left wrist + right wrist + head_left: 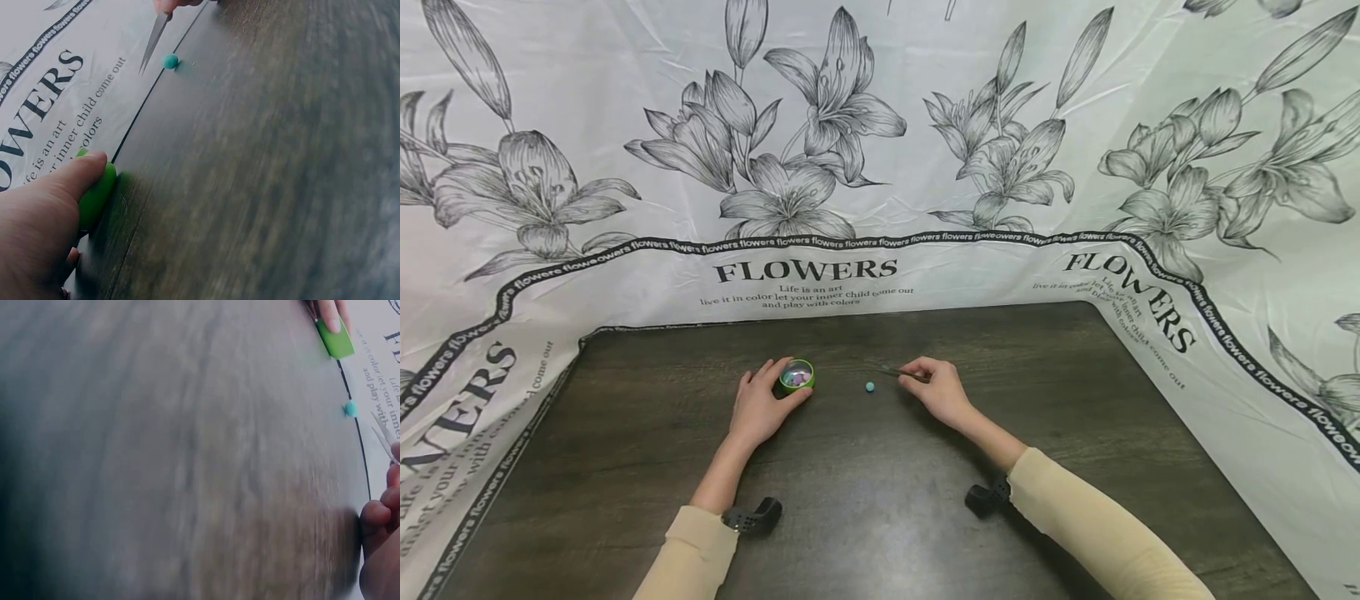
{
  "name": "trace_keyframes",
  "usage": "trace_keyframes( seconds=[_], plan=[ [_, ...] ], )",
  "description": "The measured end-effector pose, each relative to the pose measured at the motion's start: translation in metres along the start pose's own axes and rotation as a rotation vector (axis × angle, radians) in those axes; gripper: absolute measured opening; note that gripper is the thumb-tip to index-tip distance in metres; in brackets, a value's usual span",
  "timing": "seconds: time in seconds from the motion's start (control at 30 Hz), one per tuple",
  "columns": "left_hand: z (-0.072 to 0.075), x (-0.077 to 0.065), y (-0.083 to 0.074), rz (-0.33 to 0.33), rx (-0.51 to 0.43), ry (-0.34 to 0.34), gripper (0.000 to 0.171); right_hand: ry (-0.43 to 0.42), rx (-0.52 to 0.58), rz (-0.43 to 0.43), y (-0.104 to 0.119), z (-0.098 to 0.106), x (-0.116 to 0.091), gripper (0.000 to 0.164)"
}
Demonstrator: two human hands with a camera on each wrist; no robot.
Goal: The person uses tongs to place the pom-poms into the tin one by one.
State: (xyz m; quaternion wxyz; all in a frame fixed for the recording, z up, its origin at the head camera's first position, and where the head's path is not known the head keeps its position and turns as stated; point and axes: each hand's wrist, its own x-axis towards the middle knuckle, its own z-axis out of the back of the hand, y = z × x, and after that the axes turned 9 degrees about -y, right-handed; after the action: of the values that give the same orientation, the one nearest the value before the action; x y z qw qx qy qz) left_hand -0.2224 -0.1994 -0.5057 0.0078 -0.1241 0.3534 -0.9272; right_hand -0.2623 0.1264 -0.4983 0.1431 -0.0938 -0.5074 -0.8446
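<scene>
My left hand (765, 407) grips a small green cup (811, 384) from its left side, thumb at the near edge and fingers behind. Small pale pink and purple pieces (797, 379) lie inside the cup. In my right hand (942, 392) I hold metal tweezers (895, 371) pointing left, and the right wrist view shows their tips (380, 425) spread with nothing between them. A small turquoise ball (870, 387) sits on the table between the cup and the tweezers, nearer the tweezers and apart from their tips.
The dark wood-grain table (865, 517) meets a white flower-printed cloth (955, 275) at the back and on both sides. Dark bands with black devices circle both wrists, the left device (767, 515) and the right device (985, 500) being low over the table.
</scene>
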Motion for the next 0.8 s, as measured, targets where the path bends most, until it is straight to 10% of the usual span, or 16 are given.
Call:
trace_keyframes(
  seconds=[0.8],
  plan=[
    [0.001,0.000,-0.002,0.020,0.003,0.004,0.076,0.105,0.014,-0.005,-0.005,0.013,-0.012,0.014]
  ],
)
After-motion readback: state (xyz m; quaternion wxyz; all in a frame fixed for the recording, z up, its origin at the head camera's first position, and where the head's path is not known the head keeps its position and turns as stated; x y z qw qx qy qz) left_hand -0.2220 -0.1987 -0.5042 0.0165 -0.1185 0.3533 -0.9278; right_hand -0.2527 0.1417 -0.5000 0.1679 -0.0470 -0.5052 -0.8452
